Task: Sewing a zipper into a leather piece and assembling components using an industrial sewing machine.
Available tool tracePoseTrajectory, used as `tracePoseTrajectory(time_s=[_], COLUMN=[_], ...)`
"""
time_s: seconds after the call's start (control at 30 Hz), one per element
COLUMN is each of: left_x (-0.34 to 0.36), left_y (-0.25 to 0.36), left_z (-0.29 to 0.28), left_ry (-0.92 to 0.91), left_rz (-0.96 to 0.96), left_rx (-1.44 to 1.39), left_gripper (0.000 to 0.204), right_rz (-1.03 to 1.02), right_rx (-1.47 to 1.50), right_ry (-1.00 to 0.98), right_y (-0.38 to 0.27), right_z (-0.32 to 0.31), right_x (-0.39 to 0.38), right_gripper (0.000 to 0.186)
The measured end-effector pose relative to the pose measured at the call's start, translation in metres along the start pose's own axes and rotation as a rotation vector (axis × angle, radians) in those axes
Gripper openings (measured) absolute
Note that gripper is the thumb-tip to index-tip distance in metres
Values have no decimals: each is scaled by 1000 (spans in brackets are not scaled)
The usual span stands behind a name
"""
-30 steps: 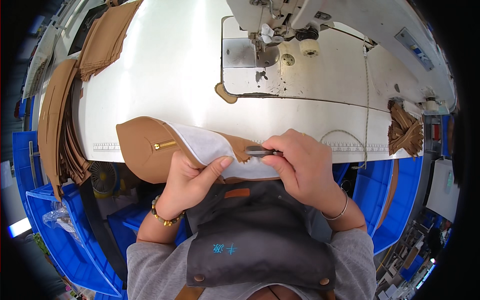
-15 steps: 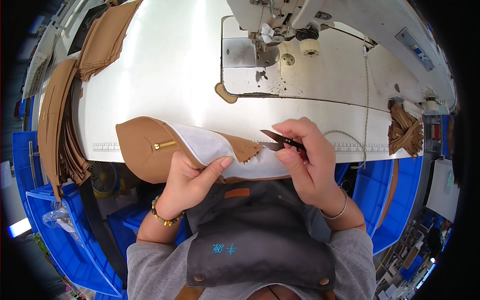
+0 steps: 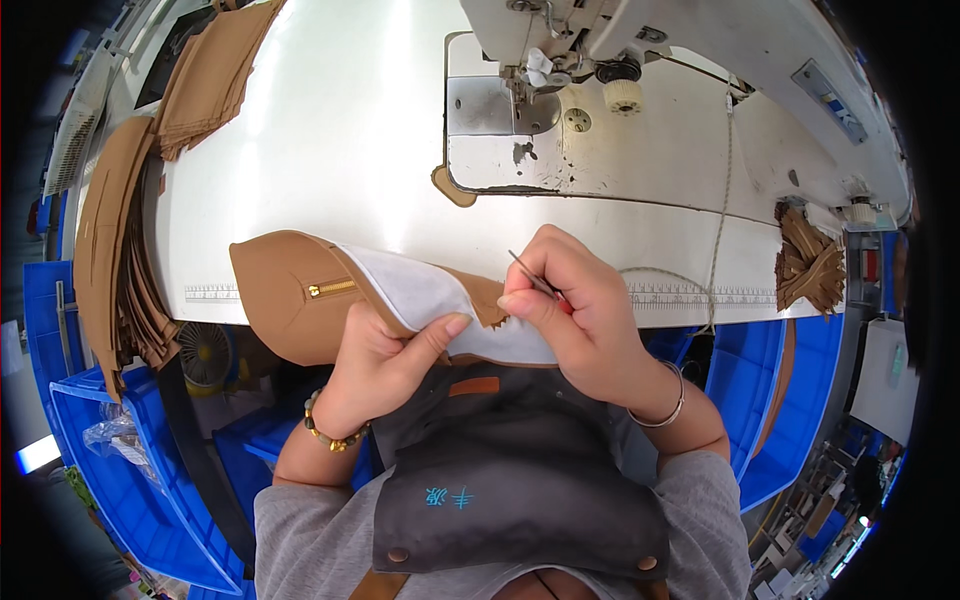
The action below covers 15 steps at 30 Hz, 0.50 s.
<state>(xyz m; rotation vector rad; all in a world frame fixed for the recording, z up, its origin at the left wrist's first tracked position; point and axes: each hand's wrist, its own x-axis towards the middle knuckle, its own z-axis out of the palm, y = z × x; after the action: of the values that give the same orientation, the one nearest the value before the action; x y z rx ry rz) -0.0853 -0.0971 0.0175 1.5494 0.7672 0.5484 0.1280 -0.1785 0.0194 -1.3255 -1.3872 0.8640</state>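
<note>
My left hand [image 3: 390, 360] is closed on a folded brown leather-like panel [image 3: 270, 320], its thumb pressing the white backing [image 3: 395, 280]. A short gold zipper [image 3: 332, 289] sits in the panel's brown side, left of that hand. My right hand [image 3: 590, 315] is closed round small thread snips [image 3: 524, 268], whose blades point up and left. A bit of red shows on the snips beneath the fingers. Right thumb and fingertips are at the panel's jagged brown edge [image 3: 488, 298]; whether they also pinch the material I cannot tell.
A sewing machine [image 3: 560, 75] stands on the white table [image 3: 330, 150] beyond my hands. Brown panels [image 3: 105, 240] hang over the left edge, with another stack [image 3: 215, 80] behind. Brown strips [image 3: 810, 260] lie at the right. Blue bins [image 3: 780, 420] flank me below the tabletop.
My right hand has moved left toward the jagged edge and turned inward. The snips' blades, spread apart before, now look together. My left hand and the panel have barely moved.
</note>
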Motion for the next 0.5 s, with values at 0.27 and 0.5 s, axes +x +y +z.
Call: tracePoseTrajectory(time_s=[0.27, 0.5], left_x=[1, 1], left_y=[0, -2], left_z=[-1, -1], left_ry=[-36, 1], left_rz=[24, 20], left_rx=[34, -26], left_gripper=[9, 11], right_rz=[109, 133], right_rx=[155, -96], right_ry=[-18, 20], right_y=[-1, -3], right_z=[-4, -32], right_x=[0, -5], right_gripper=[14, 23])
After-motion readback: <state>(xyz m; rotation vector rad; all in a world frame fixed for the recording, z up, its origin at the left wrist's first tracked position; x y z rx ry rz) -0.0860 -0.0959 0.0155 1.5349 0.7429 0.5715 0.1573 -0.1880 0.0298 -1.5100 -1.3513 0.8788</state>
